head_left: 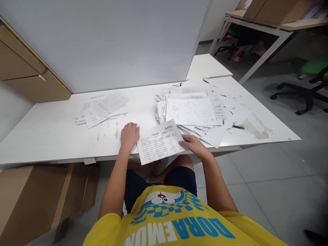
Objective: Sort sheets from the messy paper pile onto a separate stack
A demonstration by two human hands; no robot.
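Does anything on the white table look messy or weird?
Yes: a brownish patch and a dark smear mark the white table near its right end; I can't tell if that's dirt or damage. The bigger paper pile is untidy too, with sheets sticking out crookedly underneath.

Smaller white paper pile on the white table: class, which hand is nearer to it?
Left. Left hand lies near the pile, not touching; right hand, farther right, holds a white printed sheet.

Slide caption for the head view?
Right hand holds a printed sheet beside the left hand at a white table, small paper pile and larger pile beyond.
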